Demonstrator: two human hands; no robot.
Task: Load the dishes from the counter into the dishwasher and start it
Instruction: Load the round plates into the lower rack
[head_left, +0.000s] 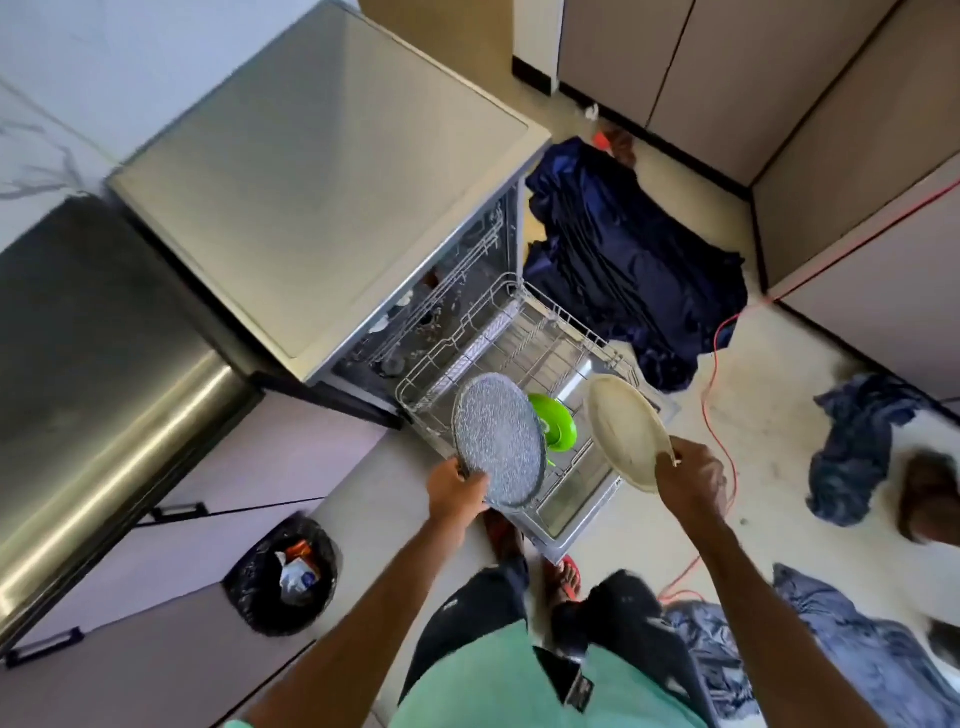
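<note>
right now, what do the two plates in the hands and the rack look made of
Grey plate: speckled, matte, possibly stoneware or melamine. Cream plate: plain, dull sheen, plastic or ceramic, unclear. Rack: thin light-coated metal wire, by its open grid.

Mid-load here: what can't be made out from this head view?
Head view only.
Upper rack contents: shadowed inside the dishwasher, blurred.
Lower rack near slots: hidden behind the grey plate in the left hand and the cream plate in the right hand.
Green dish: partly covered by the grey plate.
</note>
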